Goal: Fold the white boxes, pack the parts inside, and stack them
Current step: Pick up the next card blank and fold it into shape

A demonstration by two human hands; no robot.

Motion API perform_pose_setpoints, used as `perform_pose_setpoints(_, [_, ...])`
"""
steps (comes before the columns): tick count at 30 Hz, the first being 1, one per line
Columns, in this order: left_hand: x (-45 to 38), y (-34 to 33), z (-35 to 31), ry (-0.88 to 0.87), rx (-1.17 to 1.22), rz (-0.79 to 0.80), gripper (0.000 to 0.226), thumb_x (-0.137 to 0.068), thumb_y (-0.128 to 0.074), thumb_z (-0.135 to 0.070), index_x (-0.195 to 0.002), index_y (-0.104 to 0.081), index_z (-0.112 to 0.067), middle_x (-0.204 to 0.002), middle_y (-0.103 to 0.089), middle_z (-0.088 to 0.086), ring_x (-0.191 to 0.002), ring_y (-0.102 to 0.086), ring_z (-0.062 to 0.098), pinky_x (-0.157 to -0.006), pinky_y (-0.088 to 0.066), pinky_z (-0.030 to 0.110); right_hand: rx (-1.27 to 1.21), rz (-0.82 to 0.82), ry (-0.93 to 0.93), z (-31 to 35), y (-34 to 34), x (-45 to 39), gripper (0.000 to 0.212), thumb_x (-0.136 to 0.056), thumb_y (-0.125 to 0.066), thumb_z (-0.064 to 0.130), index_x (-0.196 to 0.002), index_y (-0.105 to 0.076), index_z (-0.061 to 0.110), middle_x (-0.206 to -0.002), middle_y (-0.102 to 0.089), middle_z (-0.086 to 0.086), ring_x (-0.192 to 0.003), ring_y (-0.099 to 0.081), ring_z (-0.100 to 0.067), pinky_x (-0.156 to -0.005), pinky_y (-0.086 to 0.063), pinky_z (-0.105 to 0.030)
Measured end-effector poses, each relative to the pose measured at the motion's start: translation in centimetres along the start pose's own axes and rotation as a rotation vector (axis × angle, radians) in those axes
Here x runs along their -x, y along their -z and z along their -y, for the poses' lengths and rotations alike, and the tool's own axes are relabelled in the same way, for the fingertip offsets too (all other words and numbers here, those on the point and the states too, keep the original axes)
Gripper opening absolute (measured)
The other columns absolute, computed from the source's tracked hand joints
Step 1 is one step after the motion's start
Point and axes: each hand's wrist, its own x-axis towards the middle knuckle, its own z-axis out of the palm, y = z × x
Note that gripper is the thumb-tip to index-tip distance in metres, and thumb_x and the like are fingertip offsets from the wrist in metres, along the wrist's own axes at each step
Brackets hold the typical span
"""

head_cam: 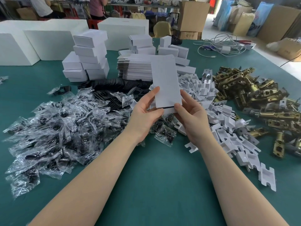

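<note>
I hold a flat, unfolded white box (166, 82) upright above the green table (146, 173). My left hand (146, 110) grips its lower left edge, thumb on the front. My right hand (189, 115) pinches its lower right corner with the thumb on the front. Behind it lies a stack of flat white boxes (136, 69). Folded white boxes (90, 57) stand stacked at the back left. Clear bags of black parts (53, 128) lie heaped on the left, black plates (117, 88) in the middle, white card inserts (216, 115) on the right, brass latches (254, 98) at the far right.
Large white cartons (40, 41) stand along the table's back edge. More folded small boxes (164, 46) sit behind the flat stack. White cables and a charger (223, 46) lie at the back right. People stand at benches in the background (96, 7).
</note>
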Motion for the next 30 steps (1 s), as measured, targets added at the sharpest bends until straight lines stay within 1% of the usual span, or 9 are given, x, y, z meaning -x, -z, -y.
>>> perform_pose_setpoints(3, [0.0, 0.1, 0.1, -0.002, 0.015, -0.001, 0.061, -0.076, -0.063, 0.001, -0.12, -0.066, -0.042, -0.127, -0.066, -0.007, -0.122, -0.061, 0.025, -0.1, -0.051, 0.045, 0.02, -0.001, 0.002, -0.1, 0.0, 0.0, 0.04, -0.092, -0.066, 0.011, -0.124, -0.06, 0.033, -0.131, -0.065, -0.005, -0.123, -0.061, -0.02, -0.097, -0.052, -0.031])
perform_pose_setpoints(5, [-0.1, 0.1, 0.1, -0.007, -0.001, 0.0, 0.059, -0.078, -0.063, -0.002, -0.12, -0.065, -0.043, -0.129, -0.065, -0.007, -0.123, -0.06, 0.023, -0.102, -0.05, 0.045, 0.052, -0.027, 0.011, -0.1, -0.1, 0.0, 0.036, -0.091, -0.068, 0.016, -0.121, -0.062, 0.036, -0.128, -0.067, -0.003, -0.121, -0.061, -0.02, -0.1, -0.051, -0.036])
perform_pose_setpoints(8, [0.0, 0.1, 0.1, -0.022, -0.025, 0.018, 0.057, -0.082, -0.063, -0.004, -0.123, -0.063, -0.044, -0.128, -0.066, -0.009, -0.124, -0.06, 0.022, -0.102, -0.05, 0.043, 0.086, -0.076, 0.027, 0.1, -0.3, 0.1, 0.033, -0.085, -0.071, 0.025, -0.114, -0.066, 0.04, -0.121, -0.071, 0.001, -0.113, -0.066, -0.017, -0.099, -0.052, -0.038])
perform_pose_setpoints(12, [0.0, 0.2, 0.1, -0.03, -0.024, 0.03, 0.055, -0.082, -0.064, -0.005, -0.121, -0.063, -0.044, -0.13, -0.065, -0.007, -0.121, -0.061, 0.019, -0.097, -0.052, 0.036, 0.102, -0.099, 0.044, 0.2, -0.5, 0.2, 0.034, -0.08, -0.073, 0.032, -0.11, -0.068, 0.046, -0.12, -0.071, 0.0, -0.113, -0.066, -0.017, -0.098, -0.053, -0.04])
perform_pose_setpoints(15, [0.0, 0.0, 0.0, -0.035, -0.022, 0.029, 0.054, -0.083, -0.065, -0.005, -0.122, -0.063, -0.042, -0.133, -0.063, -0.004, -0.122, -0.061, 0.018, -0.091, -0.053, 0.029, 0.119, -0.117, 0.063, 0.3, -0.5, 0.2, 0.032, -0.087, -0.071, 0.025, -0.113, -0.067, 0.044, -0.116, -0.073, 0.002, -0.11, -0.068, -0.018, -0.099, -0.052, -0.043])
perform_pose_setpoints(18, [0.0, -0.1, -0.1, -0.044, -0.05, -0.002, 0.054, -0.08, -0.07, -0.009, -0.121, -0.062, -0.042, -0.136, -0.061, -0.001, -0.126, -0.058, 0.02, -0.095, -0.053, 0.033, 0.14, -0.135, 0.093, 0.4, -0.8, 0.3, 0.032, -0.091, -0.069, 0.019, -0.114, -0.066, 0.041, -0.117, -0.072, -0.001, -0.11, -0.068, -0.019, -0.098, -0.053, -0.044])
perform_pose_setpoints(20, [0.0, -0.1, -0.2, -0.035, -0.053, -0.024, 0.053, -0.079, -0.071, -0.01, -0.12, -0.062, -0.043, -0.135, -0.061, 0.0, -0.124, -0.059, 0.02, -0.097, -0.053, 0.035, 0.156, -0.144, 0.114, 0.5, -1.1, 0.4, 0.033, -0.092, -0.069, 0.017, -0.115, -0.065, 0.041, -0.117, -0.072, -0.002, -0.109, -0.068, -0.019, -0.097, -0.054, -0.042])
perform_pose_setpoints(26, [0.2, -0.2, -0.3, -0.011, -0.028, -0.027, 0.055, -0.08, -0.073, -0.004, -0.118, -0.064, -0.042, -0.134, -0.063, 0.0, -0.125, -0.058, 0.018, -0.091, -0.055, 0.031, 0.151, -0.138, 0.101, 0.6, -1.1, 0.5, 0.035, -0.091, -0.069, 0.013, -0.115, -0.064, 0.038, -0.116, -0.072, -0.003, -0.107, -0.069, -0.018, -0.094, -0.056, -0.036])
perform_pose_setpoints(30, [0.2, -0.2, -0.4, 0.003, -0.011, -0.024, 0.056, -0.088, -0.064, 0.007, -0.121, -0.062, -0.038, -0.133, -0.063, 0.002, -0.124, -0.06, 0.018, -0.088, -0.055, 0.028, 0.154, -0.128, 0.092, 0.7, -1.0, 0.5, 0.035, -0.092, -0.069, 0.013, -0.117, -0.064, 0.036, -0.115, -0.073, -0.002, -0.106, -0.069, -0.017, -0.092, -0.057, -0.036])
